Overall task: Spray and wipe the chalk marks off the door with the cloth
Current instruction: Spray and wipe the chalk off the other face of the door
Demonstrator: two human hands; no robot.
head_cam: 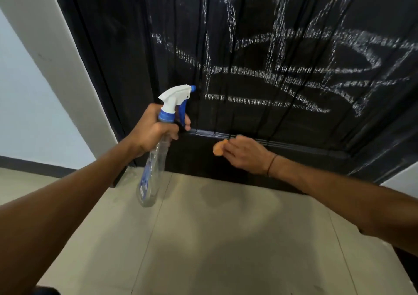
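Facing me is the black door [260, 125], its upper panel covered with white chalk marks [282, 68]: loops, crossing strokes and a few horizontal lines, with dark streaks running down through them toward the ridge where the panel meets the lower rail. My left hand [151, 131] grips the spray bottle [156, 154] by its neck, fingers curled round just under the blue collar and one finger lying on the blue trigger [182, 109]. The bottle is clear, with a blue label low on its body, and hangs tilted below my fist; its white head [175, 95] points the small blue nozzle [193, 88] at the door, just beside the left end of the chalk lines. My right hand [244, 154] is lower and to the right, near the door's bottom rail, with my fingers curled round the orange cloth [219, 148]; only a bunched bit of it pokes out on the thumb side, and I cannot tell whether it is touching the door. A thin dark band [271, 164] circles that wrist. To the left of the door stands a pale wall [34, 79] with a dark skirting strip [34, 165] along its base. Under my arms lies a floor [214, 238] of light beige tiles, with soft shadows across it.
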